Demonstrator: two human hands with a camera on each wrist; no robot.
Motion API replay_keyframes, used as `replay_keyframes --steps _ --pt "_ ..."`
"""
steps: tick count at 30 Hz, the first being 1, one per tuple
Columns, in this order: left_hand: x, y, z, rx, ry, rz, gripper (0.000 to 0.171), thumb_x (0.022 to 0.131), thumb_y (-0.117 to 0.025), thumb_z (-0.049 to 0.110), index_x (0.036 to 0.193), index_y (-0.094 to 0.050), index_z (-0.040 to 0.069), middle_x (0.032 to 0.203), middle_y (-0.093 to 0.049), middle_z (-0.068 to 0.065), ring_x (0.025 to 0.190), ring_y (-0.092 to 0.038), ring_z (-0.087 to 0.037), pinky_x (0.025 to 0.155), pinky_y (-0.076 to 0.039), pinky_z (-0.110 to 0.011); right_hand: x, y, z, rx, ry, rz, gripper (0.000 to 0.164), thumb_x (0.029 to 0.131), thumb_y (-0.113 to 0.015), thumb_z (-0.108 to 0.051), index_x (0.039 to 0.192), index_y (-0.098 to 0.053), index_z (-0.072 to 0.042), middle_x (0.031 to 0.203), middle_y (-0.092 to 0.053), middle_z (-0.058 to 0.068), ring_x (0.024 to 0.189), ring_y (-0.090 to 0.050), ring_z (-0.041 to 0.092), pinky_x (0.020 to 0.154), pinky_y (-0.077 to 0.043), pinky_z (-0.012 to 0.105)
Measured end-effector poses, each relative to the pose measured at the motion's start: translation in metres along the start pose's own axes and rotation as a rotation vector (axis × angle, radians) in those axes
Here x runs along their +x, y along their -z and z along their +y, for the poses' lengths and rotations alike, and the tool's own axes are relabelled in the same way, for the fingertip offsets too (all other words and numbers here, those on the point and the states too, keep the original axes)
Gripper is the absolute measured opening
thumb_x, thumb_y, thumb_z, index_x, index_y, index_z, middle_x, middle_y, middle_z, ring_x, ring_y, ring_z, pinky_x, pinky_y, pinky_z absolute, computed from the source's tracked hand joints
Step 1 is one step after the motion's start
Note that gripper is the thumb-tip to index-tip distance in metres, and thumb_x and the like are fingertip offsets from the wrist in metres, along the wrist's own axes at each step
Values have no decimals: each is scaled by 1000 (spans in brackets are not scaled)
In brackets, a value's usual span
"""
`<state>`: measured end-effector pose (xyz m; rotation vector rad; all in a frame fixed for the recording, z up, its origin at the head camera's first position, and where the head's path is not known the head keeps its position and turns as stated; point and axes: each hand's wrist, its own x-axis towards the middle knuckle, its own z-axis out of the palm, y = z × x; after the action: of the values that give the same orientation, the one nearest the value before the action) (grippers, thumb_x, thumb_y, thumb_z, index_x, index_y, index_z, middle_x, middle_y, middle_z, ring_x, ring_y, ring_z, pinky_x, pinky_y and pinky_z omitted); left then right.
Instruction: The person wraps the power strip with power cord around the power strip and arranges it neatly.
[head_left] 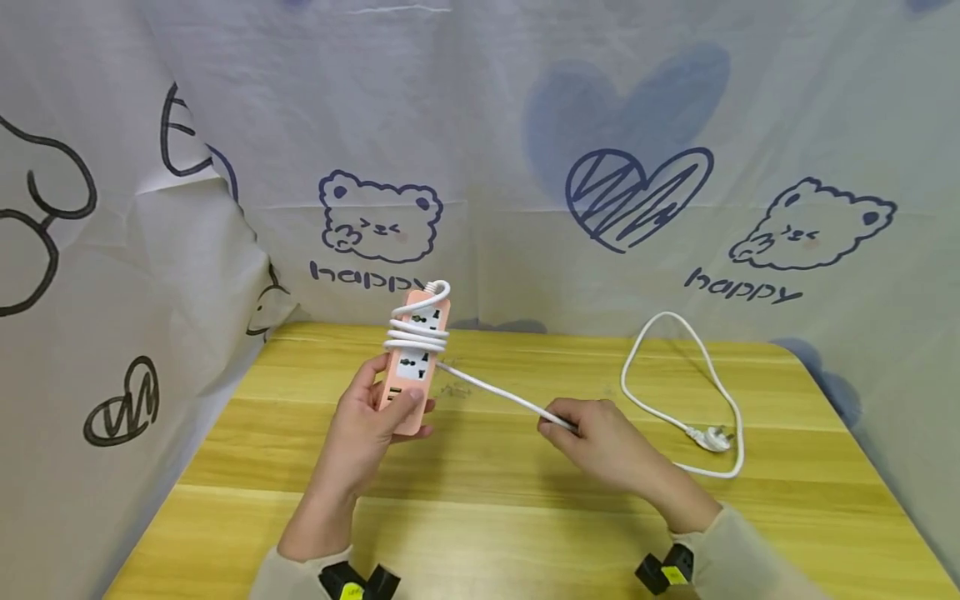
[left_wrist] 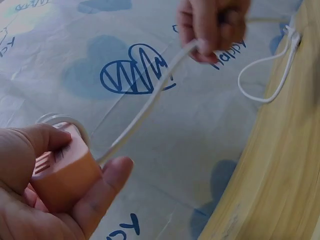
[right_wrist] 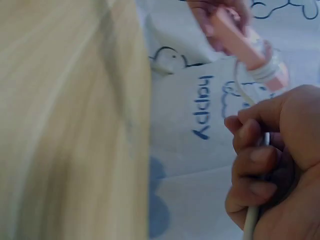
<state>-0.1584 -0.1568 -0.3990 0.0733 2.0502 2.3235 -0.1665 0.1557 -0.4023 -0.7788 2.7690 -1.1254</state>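
Observation:
A pink power strip (head_left: 408,400) with white socket faces is held up at a tilt by my left hand (head_left: 363,429), thumb on its front and fingers behind its lower end. Several turns of white cord (head_left: 416,336) wrap round the strip's upper half. From the strip the cord runs right to my right hand (head_left: 611,442), whose fingers curl round it. In the right wrist view the cord (right_wrist: 251,220) passes through the curled fingers. Beyond that hand the cord loops over the table and ends in a white plug (head_left: 714,439).
The wooden table (head_left: 480,533) lies under both hands. Behind and to the left hangs a pale cloth (head_left: 495,167) printed with bears and hearts. The loose cord loop lies at the table's right, near its back edge.

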Motion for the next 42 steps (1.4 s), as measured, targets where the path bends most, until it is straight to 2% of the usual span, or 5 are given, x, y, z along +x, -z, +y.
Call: replay_keyframes --steps 18,25,28,34,42 --pt "-5 -10 0 495 74 47 57 102 -71 21 155 -48 21 119 -70 -16 86 -73 -24 73 -65 -40 -8 23 -40 -221 342 305 14 99 -71 -9 91 -71 -20 65 -46 -16 57 -38 -5 51 -37 18" --pt "-8 -18 -1 687 39 57 55 102 -72 27 153 -52 23 89 -71 -8 69 -70 -18 58 -54 -34 -8 21 -56 -280 558 284 7 93 -74 -7 92 -74 -14 74 -64 -12 63 -49 -4 56 -47 18" --pt "-9 -23 -5 805 -8 45 56 100 -74 29 152 -54 21 93 -73 -7 72 -67 -17 60 -52 -34 -6 21 -61 -325 607 281 3 94 -74 -10 92 -73 -13 74 -63 -12 63 -49 -3 55 -47 19" --pt "-14 -35 -12 995 -81 -79 55 99 -76 26 149 -57 17 103 -75 -8 76 -63 -17 62 -51 -34 1 26 -65 -415 635 231 5 94 -77 -17 92 -74 -13 75 -64 -11 62 -51 0 54 -47 23" --pt "-20 -37 -14 1062 -147 -309 50 98 -76 23 145 -61 17 101 -75 1 78 -62 -12 71 -55 -37 10 28 -64 -398 583 116 8 95 -78 -23 95 -77 -15 83 -71 -10 63 -54 1 57 -48 23"
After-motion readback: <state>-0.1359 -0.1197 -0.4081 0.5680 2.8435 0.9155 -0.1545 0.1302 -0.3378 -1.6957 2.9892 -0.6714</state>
